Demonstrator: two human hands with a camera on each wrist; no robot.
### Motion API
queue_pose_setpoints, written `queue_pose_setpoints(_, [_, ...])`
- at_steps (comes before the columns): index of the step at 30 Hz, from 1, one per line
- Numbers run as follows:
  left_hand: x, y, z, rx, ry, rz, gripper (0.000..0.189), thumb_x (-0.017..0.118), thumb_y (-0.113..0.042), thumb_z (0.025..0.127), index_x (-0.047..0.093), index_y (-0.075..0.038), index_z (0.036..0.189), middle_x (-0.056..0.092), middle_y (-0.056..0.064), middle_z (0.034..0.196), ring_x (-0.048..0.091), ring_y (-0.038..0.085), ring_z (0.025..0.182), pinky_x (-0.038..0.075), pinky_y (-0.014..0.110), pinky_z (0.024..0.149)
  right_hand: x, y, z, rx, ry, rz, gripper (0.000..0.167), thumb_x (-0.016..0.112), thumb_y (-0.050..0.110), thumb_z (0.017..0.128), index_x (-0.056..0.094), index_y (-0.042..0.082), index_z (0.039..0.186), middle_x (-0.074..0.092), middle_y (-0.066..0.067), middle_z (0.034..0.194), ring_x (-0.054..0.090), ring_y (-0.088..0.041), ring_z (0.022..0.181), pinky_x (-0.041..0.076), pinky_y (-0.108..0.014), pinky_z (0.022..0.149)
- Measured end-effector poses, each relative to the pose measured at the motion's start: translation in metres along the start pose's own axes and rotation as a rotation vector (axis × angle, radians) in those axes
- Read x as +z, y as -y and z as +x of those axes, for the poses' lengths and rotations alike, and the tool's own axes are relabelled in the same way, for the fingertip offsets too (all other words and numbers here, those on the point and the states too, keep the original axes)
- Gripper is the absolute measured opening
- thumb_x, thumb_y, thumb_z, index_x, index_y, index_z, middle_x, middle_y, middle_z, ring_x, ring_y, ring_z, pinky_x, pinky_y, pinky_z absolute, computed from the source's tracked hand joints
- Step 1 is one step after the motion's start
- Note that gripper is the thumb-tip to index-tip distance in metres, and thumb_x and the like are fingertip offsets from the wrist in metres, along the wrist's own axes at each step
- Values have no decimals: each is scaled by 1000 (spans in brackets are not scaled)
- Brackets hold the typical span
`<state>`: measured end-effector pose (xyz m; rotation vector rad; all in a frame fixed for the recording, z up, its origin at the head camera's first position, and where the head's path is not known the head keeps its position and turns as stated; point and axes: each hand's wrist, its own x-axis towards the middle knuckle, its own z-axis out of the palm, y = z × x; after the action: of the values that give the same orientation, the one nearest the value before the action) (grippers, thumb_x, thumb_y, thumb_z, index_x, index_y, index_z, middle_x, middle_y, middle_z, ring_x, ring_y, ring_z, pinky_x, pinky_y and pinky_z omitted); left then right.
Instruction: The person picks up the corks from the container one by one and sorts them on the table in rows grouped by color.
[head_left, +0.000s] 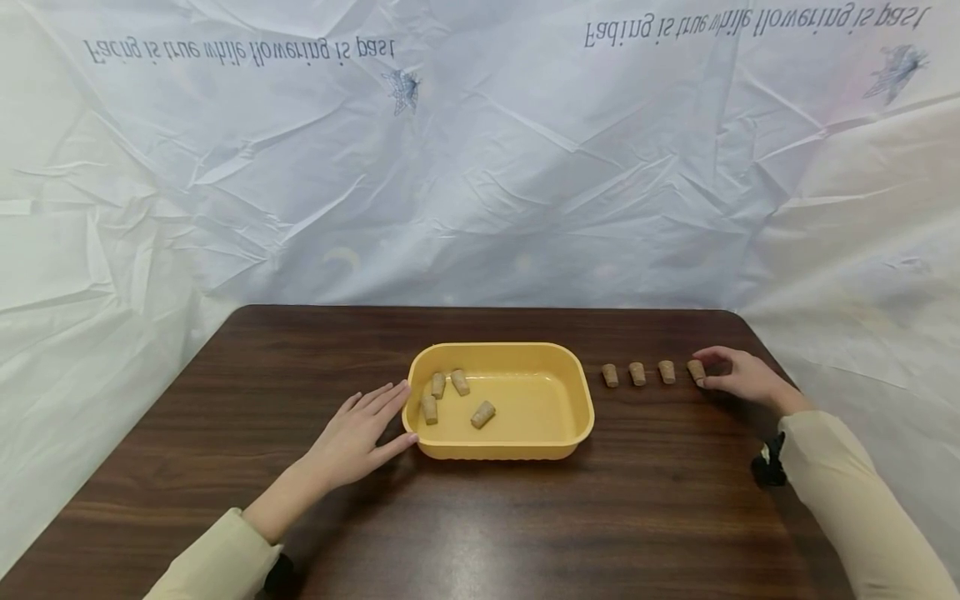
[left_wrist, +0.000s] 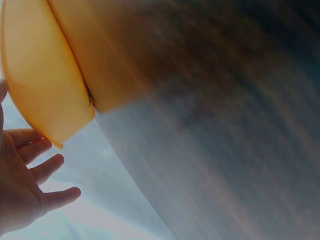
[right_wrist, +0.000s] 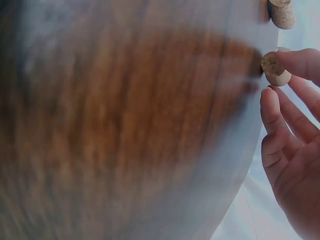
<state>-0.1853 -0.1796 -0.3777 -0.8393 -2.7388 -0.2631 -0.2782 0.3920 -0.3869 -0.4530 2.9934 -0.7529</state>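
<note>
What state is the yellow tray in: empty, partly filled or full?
Partly filled: four corks are in the yellow tray, its right side bare.

Eight corks (head_left: 667,372), one tub (head_left: 498,451), one table (head_left: 675,500)

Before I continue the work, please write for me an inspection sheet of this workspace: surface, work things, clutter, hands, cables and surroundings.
Surface: dark brown wooden table, with a bright reflection near its front.
Work things: yellow tray with four corks inside, mostly toward its left half; four more corks in a row on the table, right of the tray.
Clutter: nothing seen.
Left hand: fingers spread, touching the tray's left end.
Right hand: thumb and finger pinch the rightmost cork of the row.
Cables: nothing seen.
Surroundings: wrinkled pale cloth behind and at both sides, with printed words appearing upside down.
</note>
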Motion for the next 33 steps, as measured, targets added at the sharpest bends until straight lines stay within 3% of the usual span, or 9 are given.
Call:
queue_pose_setpoints(3, [0, 0, 0, 1, -2, -2, 67, 44, -53, 86, 38, -9, 135, 37, 5, 136, 33, 24, 123, 25, 53, 94, 0, -3, 0, -9, -4, 11, 54, 63, 29, 81, 47, -5, 119, 49, -27, 110, 53, -36, 90, 43, -45, 66])
queue_pose_setpoints(11, [-1, -1, 0, -4, 3, -5, 67, 45, -53, 86, 38, -9, 135, 37, 6, 136, 33, 24, 123, 25, 53, 94, -9, 9, -2, -26, 0, 15, 45, 61, 13, 83, 46, -8, 120, 47, -29, 113, 51, -39, 92, 42, -49, 69])
queue_pose_setpoints(17, [-1, 0, 1, -1, -11, -2, 67, 45, -53, 86, 38, -8, 135, 37, 6, 136, 33, 25, 122, 25, 53, 94, -15, 24, 2, -76, -43, -13, 44, 60, 21, 85, 48, -4, 119, 47, -26, 115, 52, -35, 87, 42, -47, 66])
queue_pose_setpoints(23, [-1, 0, 0, 1, -11, -3, 67, 45, -53, 86, 38, -8, 135, 37, 6, 136, 33, 24, 123, 25, 53, 94, -14, 54, 10, -92, -44, -12, 44, 58, 27, 86, 49, 0, 121, 49, -21, 115, 54, -23, 74, 43, -35, 56])
queue_pose_setpoints(33, [0, 0, 1, 3, -7, -5, 67, 45, -53, 86, 38, -8, 135, 37, 6, 135, 34, 25, 122, 25, 53, 94, -8, 117, 34, -204, -34, 22, 43, 56, 32, 87, 51, 6, 121, 51, -14, 116, 54, -21, 83, 43, -38, 66])
